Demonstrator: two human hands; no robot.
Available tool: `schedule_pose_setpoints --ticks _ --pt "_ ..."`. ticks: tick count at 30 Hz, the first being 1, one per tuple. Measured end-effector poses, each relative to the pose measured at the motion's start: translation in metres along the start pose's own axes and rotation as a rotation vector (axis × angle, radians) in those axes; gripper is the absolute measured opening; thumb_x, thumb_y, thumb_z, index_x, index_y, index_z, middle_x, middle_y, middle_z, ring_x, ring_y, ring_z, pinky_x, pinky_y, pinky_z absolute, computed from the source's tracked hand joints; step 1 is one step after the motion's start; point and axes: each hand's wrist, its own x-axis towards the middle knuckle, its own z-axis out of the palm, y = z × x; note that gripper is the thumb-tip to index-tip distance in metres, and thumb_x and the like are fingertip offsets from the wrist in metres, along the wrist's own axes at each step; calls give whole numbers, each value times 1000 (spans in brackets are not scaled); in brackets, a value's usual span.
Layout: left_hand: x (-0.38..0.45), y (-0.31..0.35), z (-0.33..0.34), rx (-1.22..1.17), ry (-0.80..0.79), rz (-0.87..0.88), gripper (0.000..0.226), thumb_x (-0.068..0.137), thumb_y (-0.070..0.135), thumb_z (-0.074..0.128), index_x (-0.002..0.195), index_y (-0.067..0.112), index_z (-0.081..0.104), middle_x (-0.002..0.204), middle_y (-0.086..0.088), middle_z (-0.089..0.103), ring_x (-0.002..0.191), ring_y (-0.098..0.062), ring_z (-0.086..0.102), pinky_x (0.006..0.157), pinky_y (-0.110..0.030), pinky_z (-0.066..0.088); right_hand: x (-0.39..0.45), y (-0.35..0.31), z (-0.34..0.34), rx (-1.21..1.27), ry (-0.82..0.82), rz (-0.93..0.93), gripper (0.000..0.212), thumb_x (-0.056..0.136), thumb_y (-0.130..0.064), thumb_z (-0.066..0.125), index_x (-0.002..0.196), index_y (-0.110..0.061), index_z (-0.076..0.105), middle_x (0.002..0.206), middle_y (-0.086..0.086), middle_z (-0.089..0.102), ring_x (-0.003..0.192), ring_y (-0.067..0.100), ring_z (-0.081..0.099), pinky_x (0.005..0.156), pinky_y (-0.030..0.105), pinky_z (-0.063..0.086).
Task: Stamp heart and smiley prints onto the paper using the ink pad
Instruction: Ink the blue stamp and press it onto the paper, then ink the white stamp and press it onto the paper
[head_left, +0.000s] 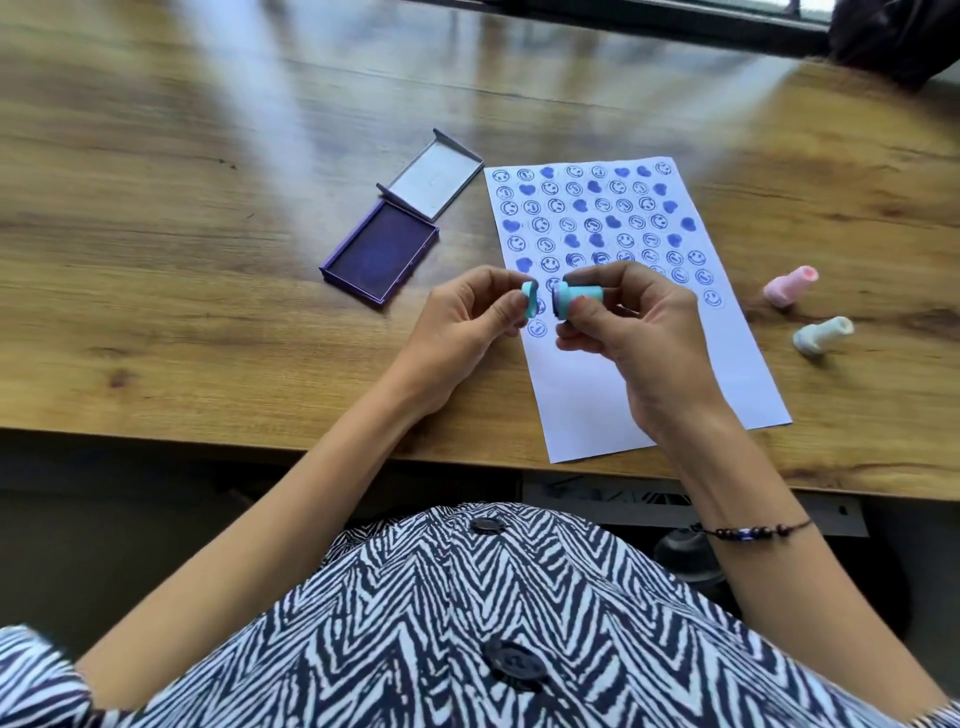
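Your two hands hover just above the sheet of paper (639, 332), over its left edge near the lower rows of prints. Your right hand (639, 332) pinches a teal stamp (735, 297) held sideways, thumb underneath and fingers curled over the barrel, its inked face pointing left. Your left hand (467, 317) pinches a small teal cap (529, 300) between thumb and fingertips, held just beside the stamp's face with a narrow gap between them. The paper lies on the wooden tabletop (208, 156), tilted a little, and its upper half is filled with rows of blue smiley prints (550, 264) mixed with solid blue heart prints (511, 225); the lower part of the sheet is blank. Left of the paper, the purple ink pad (382, 252) sits open, its dark pad exposed, with the grey-lined lid (439, 179) lying flat behind it and touching its far corner. Off to the right of the sheet, two more stamps lie on their sides on the tabletop: a pink stamp (790, 285) and, nearer to you, a pale blue stamp (823, 335), close to each other but apart. A beaded bracelet (753, 530) circles your right forearm, and your zebra-patterned shirt (467, 623) fills the bottom of the view.
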Motion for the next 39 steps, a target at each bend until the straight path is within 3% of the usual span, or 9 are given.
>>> schedule_pose_setpoints --ticks 11,16,17,21,23,25,29,35,39 --pt "7 8 41 22 -157 -1 8 87 10 53 88 10 61 74 -5 59 64 -7 55 62 -19 47 -20 5 -25 -171 181 -133 20 80 -5 64 78 -26 63 75 4 67 61 19 65 64 32 57" --pt "16 10 106 126 -415 24 9 87 16 51 84 14 59 67 2 56 63 -7 52 61 -17 43 -47 13 -72 -76 496 -139 21 80 -4 64 78 -25 63 69 -2 66 55 13 64 55 20 51" --pt "13 9 107 150 -397 35 11 86 18 50 85 12 58 68 2 56 64 -8 51 61 -17 43 -47 15 -69 -40 505 -135 21 80 -4 64 78 -25 64 70 -2 66 55 12 64 54 19 51" --pt "14 6 129 268 -433 122 20 86 21 49 91 4 59 72 -3 57 70 -18 52 67 -33 44 -54 21 -87 11 560 -90 24 79 0 63 76 -23 64 64 -9 67 53 9 64 53 20 53" --pt "23 5 136 398 -447 174 18 90 17 49 92 4 61 74 -6 59 71 -20 53 69 -39 45 -49 21 -100 -95 569 -44 22 79 -1 63 75 -23 64 66 -6 66 54 13 64 57 30 57" --pt "33 2 148 461 -399 177 20 91 18 48 93 4 62 81 -12 64 74 -21 54 75 -41 46 -42 22 -115 -402 578 -23 13 77 -6 63 80 -18 65 77 4 68 69 25 66 69 39 55" --pt "38 0 180 455 -412 127 23 91 20 48 92 2 63 88 -17 68 80 -27 59 81 -47 50 -35 30 -154 -1027 639 17 14 80 -5 55 92 -8 61 100 17 61 89 37 58 71 35 44" --pt "41 -7 182 445 -417 68 24 90 22 49 88 4 64 85 -15 68 77 -24 59 80 -49 51 -27 34 -166 -1255 490 74 17 85 -14 55 99 -6 56 104 21 58 98 39 55 72 39 44" --pt "45 -7 178 390 -381 34 20 90 18 48 89 7 65 80 -5 65 72 -16 56 79 -44 50 -15 18 -169 -1242 584 -15 31 83 -31 60 99 -5 58 103 22 62 99 38 52 78 40 43"
